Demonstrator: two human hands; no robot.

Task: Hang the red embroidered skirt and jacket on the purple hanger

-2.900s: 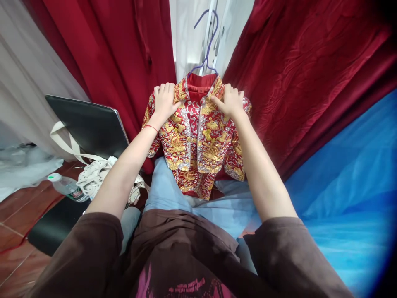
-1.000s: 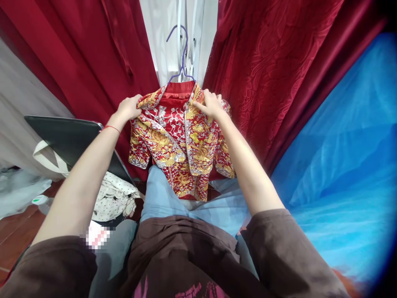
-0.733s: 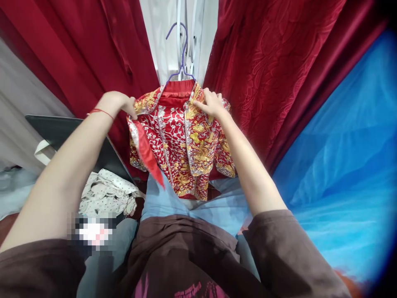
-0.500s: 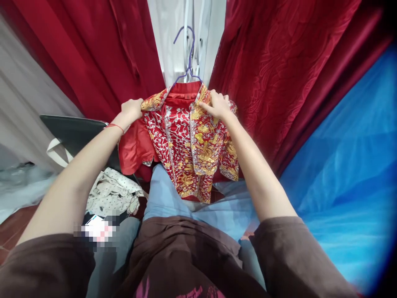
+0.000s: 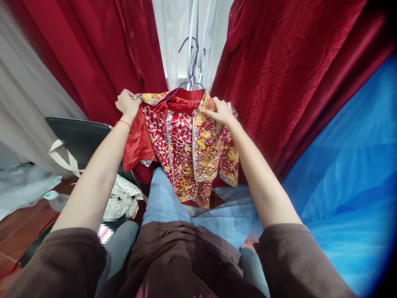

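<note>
A red jacket (image 5: 182, 149) with gold and silver embroidery hangs upright in front of my knees. Its collar is on a purple wire hanger (image 5: 194, 62), whose hook points up and is free of any rail. My left hand (image 5: 127, 103), with a thin red cord at the wrist, is closed on the jacket's left shoulder edge. Around the other shoulder, close to the collar, my right hand (image 5: 221, 111) grips the fabric, thumb on the front. The plain red lining of a sleeve (image 5: 136, 145) shows below my left hand.
Dark red drapes (image 5: 124, 49) hang on both sides of white poles (image 5: 203, 45). Blue fabric (image 5: 347, 174) spreads on the right. At left are a dark panel (image 5: 79, 134), a white dotted cloth (image 5: 122, 198) and a plastic bottle (image 5: 57, 200) on the tiled floor.
My left hand has shifted slightly up and turned, pulling the shoulder edge outward. The jacket and hanger sit a little lower in view. My right hand keeps its grip.
</note>
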